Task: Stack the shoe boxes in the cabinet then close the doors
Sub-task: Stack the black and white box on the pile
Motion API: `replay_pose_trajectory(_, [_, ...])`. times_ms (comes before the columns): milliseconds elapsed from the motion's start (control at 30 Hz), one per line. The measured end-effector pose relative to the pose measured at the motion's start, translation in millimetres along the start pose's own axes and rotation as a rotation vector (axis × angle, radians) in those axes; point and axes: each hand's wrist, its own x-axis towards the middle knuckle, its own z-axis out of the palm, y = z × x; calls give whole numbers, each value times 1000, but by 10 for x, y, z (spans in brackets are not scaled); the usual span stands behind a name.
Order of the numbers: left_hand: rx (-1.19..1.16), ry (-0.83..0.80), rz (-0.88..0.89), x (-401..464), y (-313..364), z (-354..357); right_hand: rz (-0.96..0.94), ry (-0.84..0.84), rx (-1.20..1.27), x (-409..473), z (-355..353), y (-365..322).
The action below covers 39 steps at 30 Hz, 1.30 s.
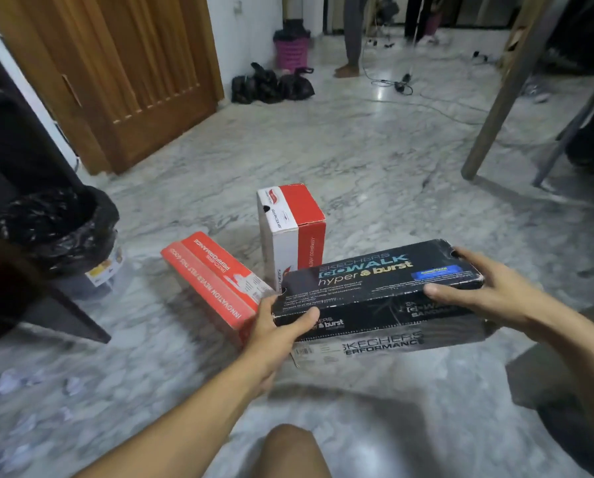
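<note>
A black shoe box [378,281] with blue and yellow lettering is held in front of me above the marble floor. My left hand [282,326] grips its left end, thumb on the front face. My right hand [485,288] grips its right end, fingers over the far edge. Under it lies what looks like a second dark box [385,343] with grey lettering. A red box [216,281] lies on its side to the left. A red and white box [290,232] stands upright behind. A dark cabinet [16,201] is at the left edge, its inside hidden.
A bin lined with a black bag [61,229] stands beside the cabinet. A wooden door [123,70] is behind at left. Black bags [271,84] and a pink basket [292,53] sit by the far wall. A person's legs [350,36], cables [402,86] and table legs [502,98] occupy the right.
</note>
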Motion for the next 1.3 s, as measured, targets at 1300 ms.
replay_pose_trajectory(1300, [81, 1243, 808, -4307, 4068, -5401, -973, -595, 344, -1259, 4129, -6798])
